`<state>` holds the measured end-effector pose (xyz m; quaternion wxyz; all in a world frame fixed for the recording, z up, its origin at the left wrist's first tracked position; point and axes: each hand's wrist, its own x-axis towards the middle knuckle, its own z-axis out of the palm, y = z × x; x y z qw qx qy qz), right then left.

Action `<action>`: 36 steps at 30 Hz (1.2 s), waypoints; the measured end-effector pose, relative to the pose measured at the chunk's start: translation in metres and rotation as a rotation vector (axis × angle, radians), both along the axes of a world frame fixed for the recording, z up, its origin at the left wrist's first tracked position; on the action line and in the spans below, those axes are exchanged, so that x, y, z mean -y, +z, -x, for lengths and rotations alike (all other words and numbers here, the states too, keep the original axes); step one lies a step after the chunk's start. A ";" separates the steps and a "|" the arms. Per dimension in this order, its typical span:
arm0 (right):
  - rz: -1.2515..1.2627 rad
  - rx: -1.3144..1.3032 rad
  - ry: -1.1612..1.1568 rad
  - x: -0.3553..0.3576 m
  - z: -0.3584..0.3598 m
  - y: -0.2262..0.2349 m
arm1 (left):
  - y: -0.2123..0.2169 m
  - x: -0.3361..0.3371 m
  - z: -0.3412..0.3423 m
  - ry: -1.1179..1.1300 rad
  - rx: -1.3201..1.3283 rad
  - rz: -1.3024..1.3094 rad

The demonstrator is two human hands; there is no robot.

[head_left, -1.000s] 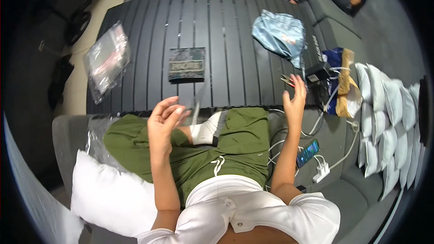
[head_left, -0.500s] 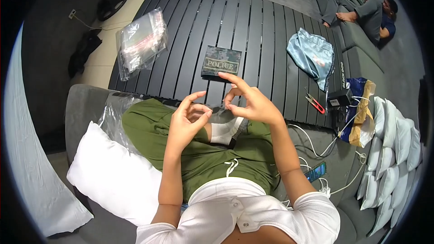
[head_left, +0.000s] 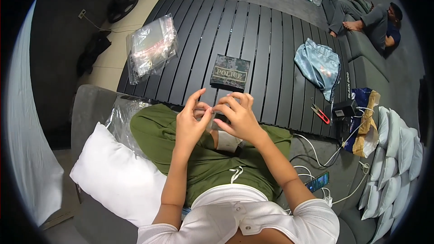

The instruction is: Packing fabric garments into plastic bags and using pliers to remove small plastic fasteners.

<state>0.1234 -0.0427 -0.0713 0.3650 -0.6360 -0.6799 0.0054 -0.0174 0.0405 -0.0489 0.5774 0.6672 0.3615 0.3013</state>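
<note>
Above my lap, my left hand has thumb and forefinger pinched together. They appear to hold the edge of a thin clear plastic piece, likely a bag, mostly lost against the dark background. My right hand meets those fingertips with its own. Its thumb stands apart from the curved fingers, and nothing shows gripped in it. Just beyond both hands, a square camouflage cloth item with a lettered strip lies flat on the dark slatted table.
Clear plastic bags are stacked at the table's left. At right lie a light blue satin cloth, red-handled thread snips and a black box. White cables and a phone are beside my right arm. Someone sits on the far sofa.
My right hand has moved left and turned, bringing its fingertips against my left hand's. Its forefinger no longer points out toward the camouflage item. The whole view has shifted slightly.
</note>
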 end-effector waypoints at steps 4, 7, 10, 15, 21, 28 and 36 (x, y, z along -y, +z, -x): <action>-0.006 -0.074 0.049 -0.010 -0.002 -0.008 | 0.000 -0.001 0.004 -0.010 -0.063 -0.069; 0.013 -0.104 0.085 -0.013 -0.005 -0.011 | -0.001 -0.006 0.007 0.007 -0.099 -0.139; 0.025 -0.076 0.109 -0.015 -0.006 -0.011 | 0.001 -0.011 0.012 0.023 -0.089 -0.157; -0.009 0.015 0.096 -0.018 -0.001 -0.006 | 0.005 -0.014 0.013 0.044 -0.154 -0.335; -0.103 0.098 -0.044 -0.022 0.023 -0.006 | -0.007 -0.013 0.006 0.126 -0.143 -0.676; -0.050 0.139 -0.007 -0.027 0.025 -0.013 | -0.030 -0.018 0.003 0.270 -0.039 -0.741; -0.052 -0.097 0.111 -0.032 0.028 -0.012 | -0.030 -0.027 -0.004 0.204 0.056 -1.081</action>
